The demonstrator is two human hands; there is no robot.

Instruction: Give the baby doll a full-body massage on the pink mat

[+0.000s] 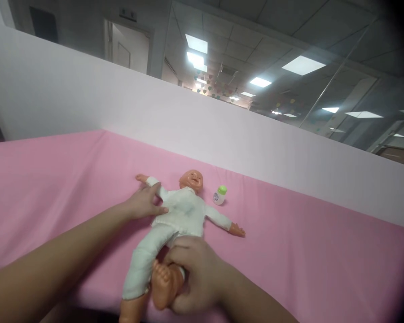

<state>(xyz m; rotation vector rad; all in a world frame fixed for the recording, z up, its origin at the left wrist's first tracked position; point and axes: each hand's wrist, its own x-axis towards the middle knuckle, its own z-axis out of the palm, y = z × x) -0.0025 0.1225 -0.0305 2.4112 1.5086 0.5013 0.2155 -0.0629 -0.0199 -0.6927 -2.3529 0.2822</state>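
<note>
A baby doll (183, 206) in white cloth clothes lies on its back on a pink sheet, arms spread and head toward the wall. My left hand (147, 202) rests against the doll's side, thumb on its torso and fingers stretched toward its upper arm. Lower down, my right hand (198, 273) is closed around the doll's leg (166, 285) near the ankle, which is bent up so the bare sole shows. The doll's other leg (139, 264) stretches toward the near edge. Parts of the gripped leg are hidden behind my right hand.
Beside the doll's head stands a small white bottle (219, 196) with a green cap. The pink sheet (309, 251) covers the surface, and a low white wall (202, 125) borders its far side. Glass panels and ceiling lights are beyond it.
</note>
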